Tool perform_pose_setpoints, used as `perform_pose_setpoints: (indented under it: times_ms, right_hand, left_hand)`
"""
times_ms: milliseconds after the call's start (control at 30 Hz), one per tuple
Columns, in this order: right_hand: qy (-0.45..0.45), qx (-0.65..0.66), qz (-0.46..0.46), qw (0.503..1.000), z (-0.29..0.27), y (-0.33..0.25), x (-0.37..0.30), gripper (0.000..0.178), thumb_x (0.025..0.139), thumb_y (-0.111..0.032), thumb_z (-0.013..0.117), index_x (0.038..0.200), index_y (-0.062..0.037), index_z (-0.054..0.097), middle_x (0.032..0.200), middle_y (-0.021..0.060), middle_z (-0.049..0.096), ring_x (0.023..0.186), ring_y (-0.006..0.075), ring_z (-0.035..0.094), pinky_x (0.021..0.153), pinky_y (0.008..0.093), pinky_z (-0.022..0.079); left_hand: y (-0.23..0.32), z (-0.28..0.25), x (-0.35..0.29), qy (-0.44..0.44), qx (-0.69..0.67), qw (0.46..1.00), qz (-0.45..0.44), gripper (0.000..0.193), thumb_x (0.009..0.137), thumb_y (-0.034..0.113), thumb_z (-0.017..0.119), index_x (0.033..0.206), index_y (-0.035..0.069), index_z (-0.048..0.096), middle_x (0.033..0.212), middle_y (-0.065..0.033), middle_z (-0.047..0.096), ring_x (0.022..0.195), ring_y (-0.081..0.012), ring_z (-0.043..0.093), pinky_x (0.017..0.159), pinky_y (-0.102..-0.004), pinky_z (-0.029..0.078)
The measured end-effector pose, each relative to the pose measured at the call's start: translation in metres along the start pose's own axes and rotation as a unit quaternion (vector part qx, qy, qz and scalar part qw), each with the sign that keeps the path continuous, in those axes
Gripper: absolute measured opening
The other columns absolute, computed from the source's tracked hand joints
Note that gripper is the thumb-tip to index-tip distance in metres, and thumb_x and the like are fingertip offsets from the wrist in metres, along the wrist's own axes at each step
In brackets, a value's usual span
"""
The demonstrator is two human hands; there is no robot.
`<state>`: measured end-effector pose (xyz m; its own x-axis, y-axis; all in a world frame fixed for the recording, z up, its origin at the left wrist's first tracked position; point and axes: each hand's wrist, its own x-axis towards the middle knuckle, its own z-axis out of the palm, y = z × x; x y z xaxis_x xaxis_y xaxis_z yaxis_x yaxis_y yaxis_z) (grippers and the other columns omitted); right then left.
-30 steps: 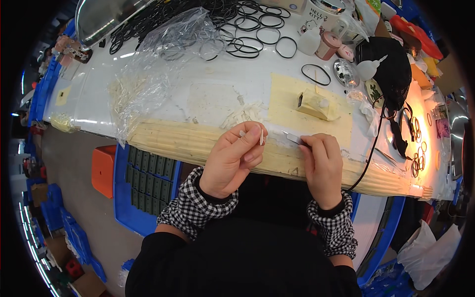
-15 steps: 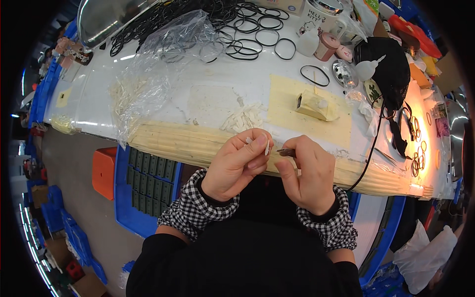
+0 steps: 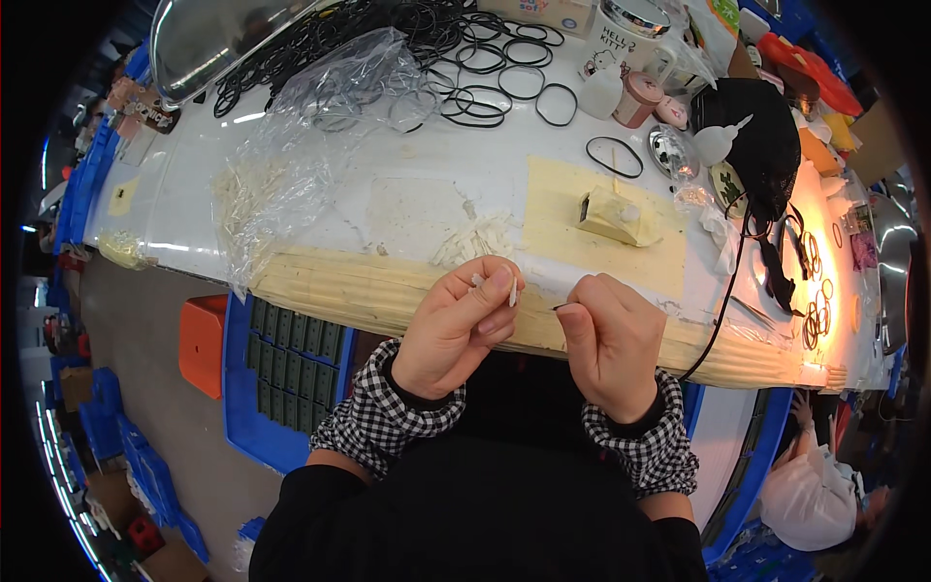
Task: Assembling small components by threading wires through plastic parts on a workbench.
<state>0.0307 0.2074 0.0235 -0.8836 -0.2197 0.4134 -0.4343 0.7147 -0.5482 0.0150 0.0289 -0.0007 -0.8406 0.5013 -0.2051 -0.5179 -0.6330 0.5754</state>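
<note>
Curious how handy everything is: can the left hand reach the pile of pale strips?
Probably yes: the pile of pale strips lies just beyond the left hand, with nothing seen between, though it already pinches a pale piece.

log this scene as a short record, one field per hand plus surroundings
left hand: pinching a pale strip
right hand: closed on a small dark-tipped item, mostly hidden
between hands: a gap
beyond left hand: pile of pale strips
yellow sheet: bears a yellow-covered box
far side: tangled black loops
</note>
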Motion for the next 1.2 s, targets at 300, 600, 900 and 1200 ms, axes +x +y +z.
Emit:
perform_pose_setpoints:
  times_ms: [300,600,900,1200]
  right_hand:
    - [0.013,-0.046,-0.029,0.998,0.002,-0.007,0.003,0.047,0.071,-0.048,0.073,0.068,-0.0087,0.047,0.056,0.0024,0.045,0.048,0.0183,0.049,0.043,0.0299,0.038]
    - [-0.003,-0.044,-0.015,0.999,0.008,-0.010,0.006,0.041,0.078,-0.044,0.067,0.069,-0.0088,0.048,0.057,0.0020,0.048,0.049,0.0189,0.052,0.044,0.0305,0.040]
    - [-0.017,-0.042,-0.014,0.999,0.009,-0.008,0.004,0.041,0.078,-0.045,0.066,0.069,-0.0093,0.049,0.056,0.0021,0.047,0.048,0.0192,0.052,0.043,0.0306,0.040]
    - [-0.024,-0.036,-0.017,0.999,0.009,-0.008,0.004,0.040,0.077,-0.043,0.068,0.068,-0.0089,0.049,0.056,0.0027,0.046,0.048,0.0196,0.050,0.043,0.0313,0.039]
  left_hand:
    - [-0.001,0.001,0.000,-0.002,0.011,1.000,-0.007,0.018,0.097,0.021,0.051,0.092,0.004,0.054,0.067,0.0055,0.041,0.057,-0.0023,0.033,0.052,-0.0179,0.029]
    - [-0.002,0.001,-0.002,-0.012,-0.005,1.000,-0.027,0.017,0.097,0.020,0.051,0.093,0.004,0.055,0.071,0.0043,0.048,0.057,-0.0015,0.035,0.052,-0.0166,0.029]
    - [-0.002,0.000,-0.003,-0.029,-0.009,0.999,-0.023,0.016,0.097,0.019,0.051,0.093,0.004,0.054,0.074,0.0027,0.050,0.058,-0.0020,0.036,0.054,-0.0169,0.031]
    - [-0.003,-0.001,-0.003,-0.029,-0.007,0.999,-0.017,0.015,0.097,0.018,0.051,0.093,0.004,0.054,0.076,0.0019,0.051,0.058,-0.0021,0.036,0.054,-0.0171,0.031]
